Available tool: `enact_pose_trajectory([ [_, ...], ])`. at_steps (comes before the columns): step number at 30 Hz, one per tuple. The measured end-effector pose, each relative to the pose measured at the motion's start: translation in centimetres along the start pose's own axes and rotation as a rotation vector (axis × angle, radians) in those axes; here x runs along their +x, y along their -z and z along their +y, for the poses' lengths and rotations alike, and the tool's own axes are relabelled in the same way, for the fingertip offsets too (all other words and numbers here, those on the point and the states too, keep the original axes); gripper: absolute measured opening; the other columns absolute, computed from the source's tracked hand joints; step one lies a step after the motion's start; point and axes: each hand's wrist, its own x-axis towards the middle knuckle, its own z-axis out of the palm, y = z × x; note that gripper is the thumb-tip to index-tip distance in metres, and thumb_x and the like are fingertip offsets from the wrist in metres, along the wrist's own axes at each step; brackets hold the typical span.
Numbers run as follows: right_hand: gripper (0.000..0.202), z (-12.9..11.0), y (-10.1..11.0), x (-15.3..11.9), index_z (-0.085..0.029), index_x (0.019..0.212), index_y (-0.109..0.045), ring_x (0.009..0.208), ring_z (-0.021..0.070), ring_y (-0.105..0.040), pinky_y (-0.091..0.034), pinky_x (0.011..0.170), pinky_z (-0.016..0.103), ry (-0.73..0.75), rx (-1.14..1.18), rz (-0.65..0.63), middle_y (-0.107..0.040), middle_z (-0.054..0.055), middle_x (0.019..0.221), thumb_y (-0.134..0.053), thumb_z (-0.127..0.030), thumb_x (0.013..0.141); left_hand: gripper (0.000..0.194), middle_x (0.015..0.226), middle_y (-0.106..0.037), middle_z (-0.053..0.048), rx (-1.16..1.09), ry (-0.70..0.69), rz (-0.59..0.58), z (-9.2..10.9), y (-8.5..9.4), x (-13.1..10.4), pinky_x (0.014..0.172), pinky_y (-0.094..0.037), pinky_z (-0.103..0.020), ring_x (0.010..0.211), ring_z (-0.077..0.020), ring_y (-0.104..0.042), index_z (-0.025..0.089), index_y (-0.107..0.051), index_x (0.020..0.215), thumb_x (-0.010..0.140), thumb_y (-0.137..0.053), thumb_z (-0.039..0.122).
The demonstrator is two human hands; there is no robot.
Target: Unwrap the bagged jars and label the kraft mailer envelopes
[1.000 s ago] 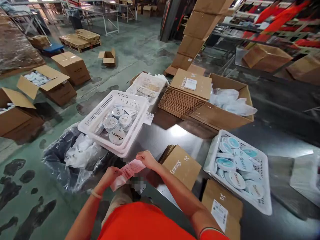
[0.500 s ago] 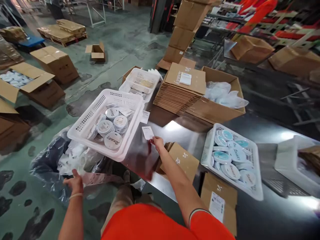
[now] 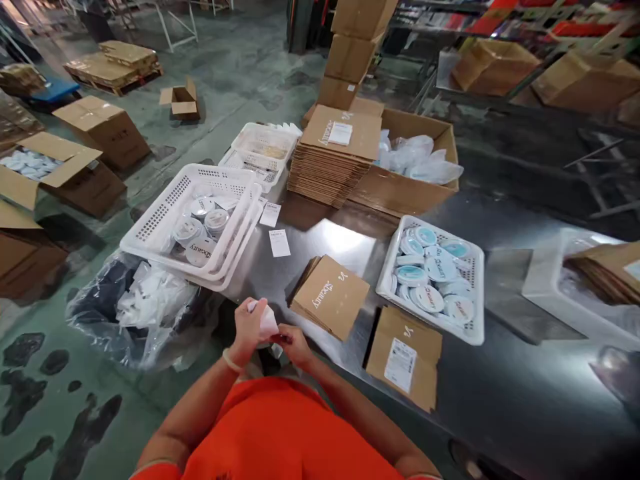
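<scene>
Both hands have come back together just in front of the flat carton stack. Left hand grips a white label sheet while right hand pinches its edge; one label now lies beyond the stack on the surface.

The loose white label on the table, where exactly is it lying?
The white label lies flat on the steel table, just right of the white basket of tins.

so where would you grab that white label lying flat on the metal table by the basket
Take the small white paper label by its near short edge, coming from the person's side. It lies flat on the shiny steel table, so a fingertip must lift an edge first.
</scene>
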Motion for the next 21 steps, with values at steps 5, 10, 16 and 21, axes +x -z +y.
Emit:
enact_pose_trajectory([
  [5, 0.038, -2.8, 3.7, -2.1, -0.025, 0.098, -0.059, 0.065, 0.0181, -0.063, -0.052, 0.065, 0.030, -0.161, 0.292, 0.349, -0.070, -0.003, 0.073, -0.081, -0.046, 0.076, 0.062, 0.066, -0.061, 0.003, -0.172, 0.238, -0.141, -0.6, -2.4, -0.2, 0.060, -0.052, -0.028, 0.056, -0.0157, -0.062, 0.017, -0.057, 0.127, 0.098, -0.053, 0.071],
  [10, 0.046, -3.7, 6.3, -3.5, -0.029, 0.097, -0.050, 0.065, 0.0173, -0.059, -0.051, 0.065, 0.031, -0.174, 0.330, 0.428, -0.066, -0.005, 0.074, -0.081, -0.050, 0.071, 0.097, 0.092, -0.078, -0.002, -0.091, 0.151, -0.560, -3.9, -2.9, -4.5, 0.076, -0.057, -0.031, 0.075, -0.0171, -0.071, 0.020, -0.049, 0.153, 0.069, -0.095, 0.037],
  [16, 0.047, -3.3, 8.3, -5.3, -0.028, 0.093, -0.045, 0.057, 0.0147, -0.050, -0.041, 0.058, 0.026, -0.257, 0.249, 0.405, -0.054, -0.010, 0.060, -0.080, -0.041, 0.064, 0.092, 0.110, -0.080, -0.008, -0.054, 0.176, -0.650, -5.2, -4.1, -5.5, 0.088, -0.058, -0.037, 0.093, -0.0235, -0.073, 0.019, -0.066, 0.144, 0.058, -0.097, 0.025],
  [21, 0.031, -3.7, 9.5, -6.0, -0.026, 0.085, -0.051, 0.054, 0.0118, -0.041, -0.035, 0.057, 0.025, -0.219, 0.196, 0.420, -0.044, -0.011, 0.056, -0.073, -0.044, 0.072, 0.077, 0.109, -0.081, -0.011, 0.009, 0.201, -0.693, -5.6, -5.3, -5.4, 0.088, -0.057, -0.037, 0.092, -0.0255, -0.074, 0.014, -0.075, 0.133, 0.061, -0.096, 0.030],
])
